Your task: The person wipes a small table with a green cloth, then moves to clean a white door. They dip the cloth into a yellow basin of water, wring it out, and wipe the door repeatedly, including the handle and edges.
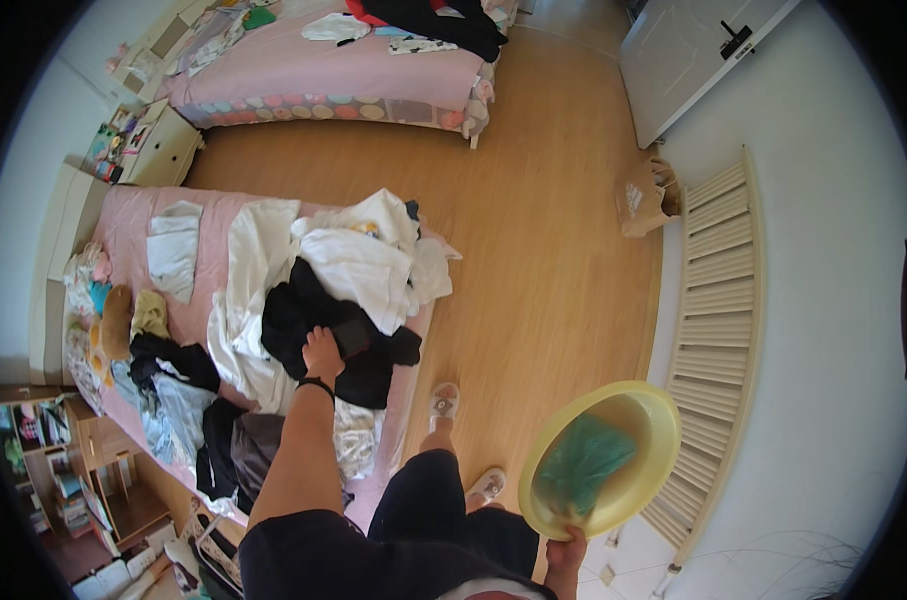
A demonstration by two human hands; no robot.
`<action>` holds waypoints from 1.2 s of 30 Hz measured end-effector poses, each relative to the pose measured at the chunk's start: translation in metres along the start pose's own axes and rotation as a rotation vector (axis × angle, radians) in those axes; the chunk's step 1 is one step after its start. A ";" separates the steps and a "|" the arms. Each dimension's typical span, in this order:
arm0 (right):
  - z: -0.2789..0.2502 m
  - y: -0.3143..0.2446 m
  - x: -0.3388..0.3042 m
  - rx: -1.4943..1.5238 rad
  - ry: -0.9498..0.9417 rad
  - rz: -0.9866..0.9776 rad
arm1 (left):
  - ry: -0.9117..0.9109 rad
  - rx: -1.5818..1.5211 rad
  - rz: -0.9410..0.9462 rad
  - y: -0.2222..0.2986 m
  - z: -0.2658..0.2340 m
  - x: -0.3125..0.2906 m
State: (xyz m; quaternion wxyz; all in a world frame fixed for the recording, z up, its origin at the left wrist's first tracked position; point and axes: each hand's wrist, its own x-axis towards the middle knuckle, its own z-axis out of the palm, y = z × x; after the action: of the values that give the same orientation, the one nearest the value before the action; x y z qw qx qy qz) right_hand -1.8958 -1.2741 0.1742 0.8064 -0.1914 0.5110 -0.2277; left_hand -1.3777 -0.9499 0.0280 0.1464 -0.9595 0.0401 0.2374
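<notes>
Nearby, white clothes (358, 262) beside black garment (323, 330).

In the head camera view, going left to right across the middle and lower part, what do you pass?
Brown stuffed toy → left hand on the black garment on the pink bed → white sandalled foot on the wooden floor → round yellow plastic basin holding green cloth, gripped by the right hand → cream slatted radiator cover.

Paper bag (645, 200): tan, boxy, open-topped with handles; on the wooden floor just beside the radiator, below the white door.
Label on bag: pale rectangular patch on the side facing the room.
Small packages (113, 145): colourful jumble atop the white cabinet between the two beds; too small to tell apart.
Screens: none.
</notes>
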 end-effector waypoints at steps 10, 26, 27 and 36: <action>0.093 -0.026 0.072 -0.015 -0.067 -0.012 | -0.041 0.043 0.035 -0.012 -0.016 0.008; 0.172 -0.070 0.169 -0.233 -0.117 0.121 | 0.198 0.069 0.636 -0.051 -0.091 0.010; 0.176 -0.075 0.175 -0.250 -0.106 0.137 | 0.224 0.051 0.648 -0.044 -0.102 0.021; 0.222 -0.123 0.247 -0.369 -0.127 0.163 | 0.193 -0.431 0.110 0.074 -0.135 0.071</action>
State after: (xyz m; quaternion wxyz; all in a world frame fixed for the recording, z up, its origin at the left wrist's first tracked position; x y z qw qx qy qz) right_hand -1.6220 -1.4979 0.1488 0.8041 -0.3077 0.5060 -0.0516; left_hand -1.2657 -1.0613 0.0901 -0.0796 -0.9831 0.0543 0.1555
